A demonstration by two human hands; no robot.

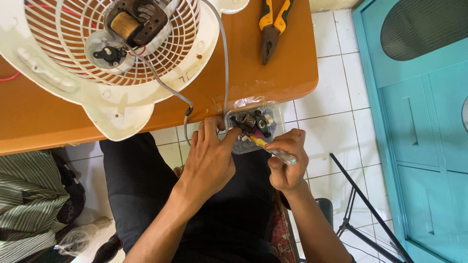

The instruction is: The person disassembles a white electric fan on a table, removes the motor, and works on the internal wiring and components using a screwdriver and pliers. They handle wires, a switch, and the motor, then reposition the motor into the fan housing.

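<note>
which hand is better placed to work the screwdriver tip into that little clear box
Right, most likely. The right hand already grips the screwdriver, its tip pointing into the clear box at the table edge. The left hand has its fingers on the box's near side, apparently steadying it.

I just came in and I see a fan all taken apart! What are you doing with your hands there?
A person sits at an orange table. The left hand steadies a small clear plastic box of little parts at the table's edge. The right hand holds a screwdriver with a clear handle, its yellow shaft pointing into the box. A white fan housing lies on the table with its motor exposed, and a grey cord runs from it toward the hands. Yellow-handled pliers lie nearby, untouched.
</note>
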